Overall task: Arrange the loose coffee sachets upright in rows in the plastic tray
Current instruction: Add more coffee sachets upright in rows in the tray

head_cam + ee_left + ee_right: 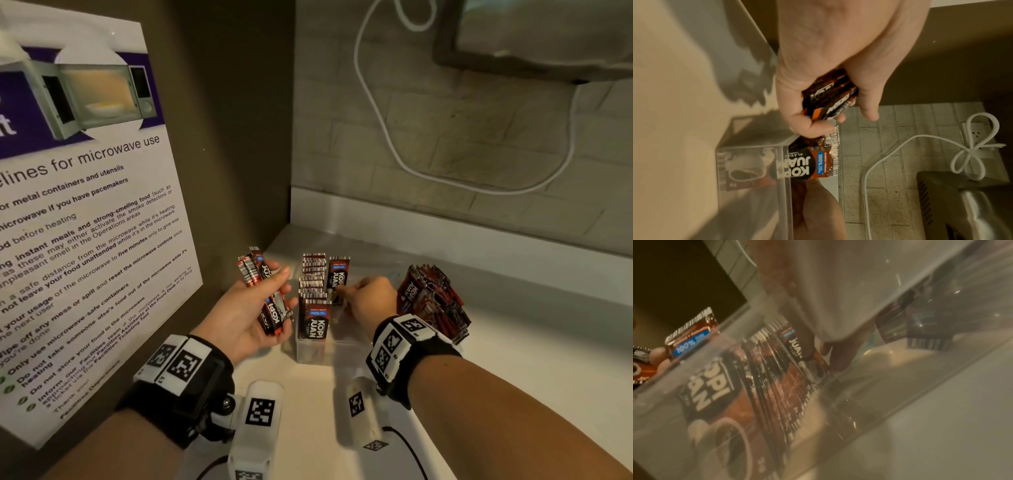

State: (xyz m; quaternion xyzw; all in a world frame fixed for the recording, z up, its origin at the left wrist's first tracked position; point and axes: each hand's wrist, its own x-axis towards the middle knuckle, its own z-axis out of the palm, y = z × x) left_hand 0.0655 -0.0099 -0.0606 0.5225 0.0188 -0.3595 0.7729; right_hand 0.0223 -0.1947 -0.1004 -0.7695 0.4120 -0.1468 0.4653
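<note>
A clear plastic tray (318,356) stands on the white counter, holding one row of upright red-and-black coffee sachets (313,284) along its left side. My left hand (286,291) hovers left of the tray, gripping a fanned bundle of several sachets (263,284); the left wrist view shows that bundle (830,95) in my curled fingers above the tray (748,162). My right hand (346,296) reaches into the tray and pinches the lower part of a single upright sachet (339,274) beside the row. Through the tray wall (859,402), my fingertips (834,356) touch that sachet (797,345).
A heap of loose sachets (431,301) lies on the counter (531,359) right of the tray, behind my right wrist. A microwave poster (85,205) covers the left wall. A white cable (376,120) hangs on the brick back wall below a metal appliance (548,41).
</note>
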